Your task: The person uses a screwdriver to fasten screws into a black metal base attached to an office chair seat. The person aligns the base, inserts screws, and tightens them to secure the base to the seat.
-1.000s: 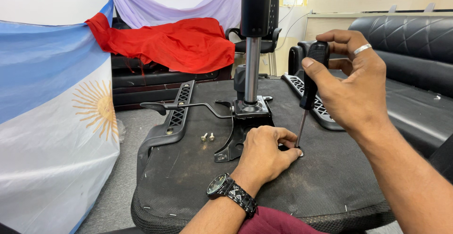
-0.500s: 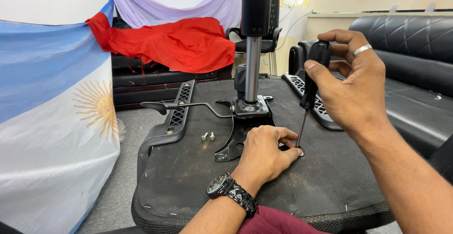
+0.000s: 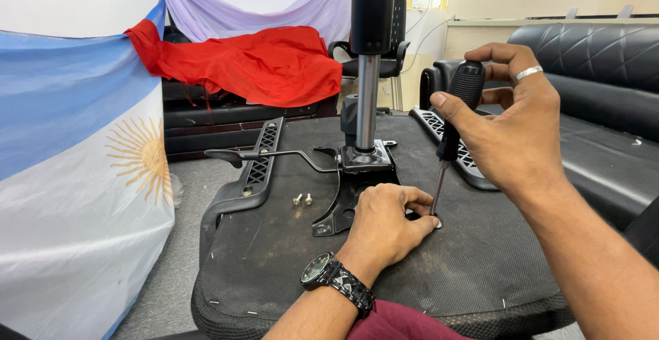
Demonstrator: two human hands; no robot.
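Nothing shifted since a second ago. Right hand (image 3: 511, 134) still clenched on screwdriver (image 3: 454, 117), tip upright at screw hole on upturned chair seat (image 3: 288, 258). Left hand (image 3: 384, 227) steadies tip beside bracket (image 3: 357, 175); grip unclear. Driving continues.

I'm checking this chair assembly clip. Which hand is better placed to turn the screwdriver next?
Probably the right hand: it already grips the screwdriver handle, shaft upright, tip at the seat base. The left hand rests flat beside the tip, steadying.
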